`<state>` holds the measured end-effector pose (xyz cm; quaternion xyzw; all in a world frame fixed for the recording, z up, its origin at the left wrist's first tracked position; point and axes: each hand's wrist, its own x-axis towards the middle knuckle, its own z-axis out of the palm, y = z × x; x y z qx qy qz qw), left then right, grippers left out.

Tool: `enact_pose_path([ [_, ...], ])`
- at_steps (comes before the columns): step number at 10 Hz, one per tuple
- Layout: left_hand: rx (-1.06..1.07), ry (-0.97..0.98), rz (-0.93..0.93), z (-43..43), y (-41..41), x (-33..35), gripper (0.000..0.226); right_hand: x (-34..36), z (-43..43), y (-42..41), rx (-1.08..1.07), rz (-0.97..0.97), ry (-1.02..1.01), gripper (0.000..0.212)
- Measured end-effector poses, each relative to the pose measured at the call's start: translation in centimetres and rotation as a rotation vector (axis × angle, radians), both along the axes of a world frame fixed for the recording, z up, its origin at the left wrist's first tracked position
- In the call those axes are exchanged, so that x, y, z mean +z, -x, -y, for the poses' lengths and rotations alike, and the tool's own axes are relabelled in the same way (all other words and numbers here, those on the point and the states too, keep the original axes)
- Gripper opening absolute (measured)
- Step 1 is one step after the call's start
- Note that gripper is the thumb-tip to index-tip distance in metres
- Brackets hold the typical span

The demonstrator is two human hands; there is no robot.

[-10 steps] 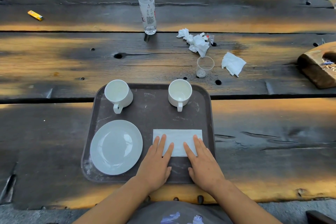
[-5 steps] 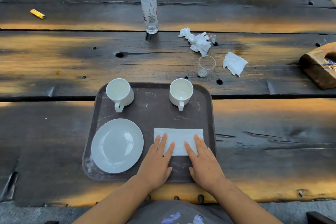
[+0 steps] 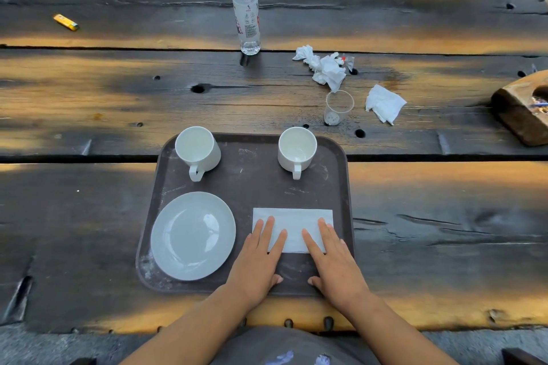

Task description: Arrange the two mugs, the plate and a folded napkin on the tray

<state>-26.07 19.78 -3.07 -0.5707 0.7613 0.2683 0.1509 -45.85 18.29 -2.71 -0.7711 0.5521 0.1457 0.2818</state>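
Here, napkin: the folded napkin (image 3: 292, 224) lies flat in the near-right quarter of the tray (image 3: 255, 187), its long edges squared to the tray's sides.
Left hand: the left hand (image 3: 258, 261) lies palm-down with fingers spread over the napkin's near-left part; it grasps nothing and only presses, probably to flatten the fold.
Right hand: the right hand (image 3: 333, 261) mirrors it on the near-right part, open and flat, heel on the tray floor below the napkin.
Plate: the plate (image 3: 192, 235) sits in the near-left quarter, just beside the napkin and apart from it, so each piece keeps its own corner.
Mugs: the left mug (image 3: 197, 151) and the right mug (image 3: 296, 149) stand upright at the far corners, handles turned toward the person, likely for an easy reach.
Progress: all four pieces are on the tray; by my judgement only smoothing remains.
Surroundings: on the wooden table (image 3: 89, 98) beyond the tray stand a clear cup (image 3: 338, 108), crumpled tissues (image 3: 324, 68) and a water bottle (image 3: 246, 9), all well clear of the tray.
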Motion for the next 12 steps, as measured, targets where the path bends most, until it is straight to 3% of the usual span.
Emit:
enact_pose_path([
  [6, 0.035, 0.022, -0.022, 0.1, 0.4, -0.4, 0.096, -0.1, 0.6, 0.2, 0.036, -0.018, 0.038, 0.100],
  [9, 0.174, 0.097, -0.050, -2.1, 0.5, 0.1, 0.092, 0.9, 1.3, 1.3, 0.019, 0.069, 0.080, 0.089],
  [12, 0.267, 0.200, -0.110, -1.6, 0.5, 3.7, 0.044, 5.2, 4.0, 0.9, 0.065, 0.078, 0.040, 0.042],
])
